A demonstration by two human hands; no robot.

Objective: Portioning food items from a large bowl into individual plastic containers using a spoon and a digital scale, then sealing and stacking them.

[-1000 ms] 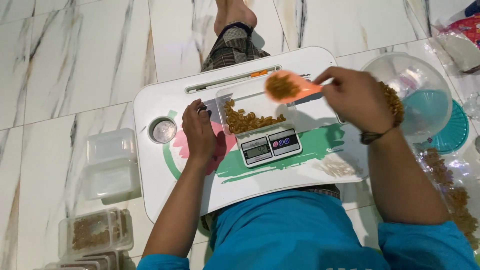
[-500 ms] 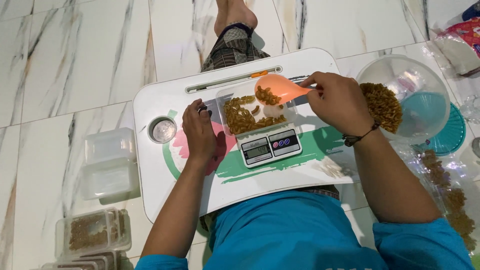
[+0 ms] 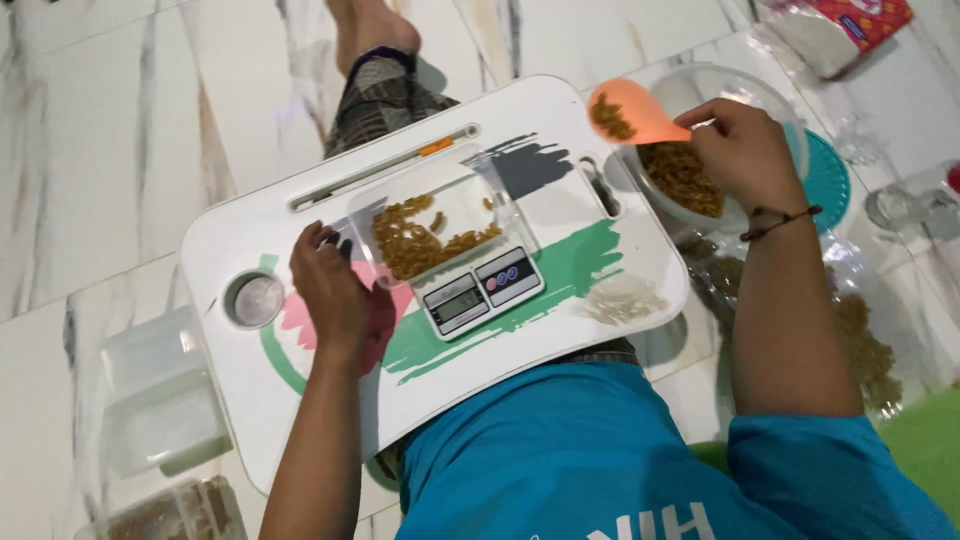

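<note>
Clear tub [image 3: 440,225] part-filled with pasta on scale [image 3: 483,291], left hand [image 3: 328,285] steadying it, right hand [image 3: 742,150] gripping loaded orange scoop [image 3: 630,112] over pasta bowl [image 3: 700,170]

An orange scoop [image 3: 632,110], part-filled with brown pasta, is held level in the right hand [image 3: 745,150]; a clear container [image 3: 440,225] of pasta is steadied by the left hand [image 3: 328,290].

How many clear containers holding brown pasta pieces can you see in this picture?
3: the clear box on the scale, the round bowl beside the right hand, and a box at the bottom-left edge. More may lie out of frame.
</note>
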